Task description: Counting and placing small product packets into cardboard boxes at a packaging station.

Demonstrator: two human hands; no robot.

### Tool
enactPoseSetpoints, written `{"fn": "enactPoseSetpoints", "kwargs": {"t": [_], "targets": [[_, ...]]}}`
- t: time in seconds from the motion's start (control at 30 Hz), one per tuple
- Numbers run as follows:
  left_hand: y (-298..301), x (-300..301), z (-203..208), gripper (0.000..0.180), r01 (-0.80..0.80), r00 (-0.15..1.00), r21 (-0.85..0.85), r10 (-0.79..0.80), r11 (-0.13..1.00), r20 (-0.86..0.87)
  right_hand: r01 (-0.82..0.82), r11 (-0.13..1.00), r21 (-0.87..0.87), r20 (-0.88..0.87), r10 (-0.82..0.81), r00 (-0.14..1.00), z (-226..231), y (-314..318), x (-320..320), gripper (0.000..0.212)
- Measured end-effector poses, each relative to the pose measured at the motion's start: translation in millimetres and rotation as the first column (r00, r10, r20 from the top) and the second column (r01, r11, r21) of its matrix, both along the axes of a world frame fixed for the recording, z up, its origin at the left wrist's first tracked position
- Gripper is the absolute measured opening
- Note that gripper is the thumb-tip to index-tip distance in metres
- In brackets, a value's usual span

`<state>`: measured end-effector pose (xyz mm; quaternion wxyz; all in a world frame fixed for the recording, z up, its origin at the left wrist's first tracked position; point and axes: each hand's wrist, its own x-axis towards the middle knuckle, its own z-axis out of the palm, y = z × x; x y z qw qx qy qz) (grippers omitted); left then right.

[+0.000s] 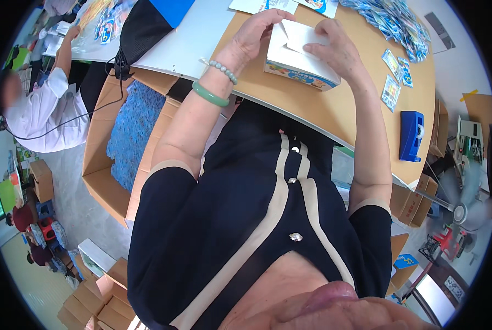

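Note:
A small carton box [296, 61] with a white top and a colourful printed side stands on the brown table in front of me. My left hand [257, 34] grips its left far side; some of the fingertips are hidden behind the box. My right hand [338, 54] holds the right side, with the thumb pressing on the white top flap and the other fingers curled at the far edge. One white flap [305, 37] lies folded across the top, its far edge slightly raised. What is inside the box does not show.
Many small blue printed packets [391, 25] lie heaped at the far right, with several loose ones [391, 91] nearer. A blue tape dispenser [411, 136] sits by the table's right edge. An open carton [100, 165] of blue material stands left; another person [48, 118] works beyond it.

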<state>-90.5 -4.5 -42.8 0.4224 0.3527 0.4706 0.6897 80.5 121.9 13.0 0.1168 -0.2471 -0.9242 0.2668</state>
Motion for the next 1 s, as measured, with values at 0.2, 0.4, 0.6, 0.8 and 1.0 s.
{"fn": "enactPoseSetpoints", "kwargs": {"t": [0.2,0.4,0.6,0.8,1.0], "targets": [[9.0,6.0,1.0,0.024,-0.295,0.767,-0.197,0.109,0.935,-0.632,-0.062,0.928,0.368,0.230,-0.027,0.973,-8.1,-3.2,-2.9,0.059],[11.5,-5.6,-21.8,0.029,-0.239,0.733,-0.146,0.080,0.960,-0.675,-0.146,0.972,0.181,0.234,0.102,0.967,-6.3,1.0,-3.4,0.066],[7.4,-0.4,-32.8,0.044,-0.331,0.848,-0.104,0.247,0.938,-0.469,-0.168,0.983,-0.077,0.171,0.180,0.969,-0.3,-2.6,12.0,0.063],[-4.9,-3.7,-17.4,0.039,-0.233,0.861,-0.181,0.116,0.956,-0.495,-0.130,0.963,-0.237,0.103,0.158,0.982,-6.8,-0.9,6.3,0.059],[-60.7,20.1,25.3,0.033,-0.112,0.776,0.052,0.120,0.992,-0.619,-0.123,0.965,-0.231,-0.236,0.067,0.970,1.8,-45.0,49.9,0.060]]}}
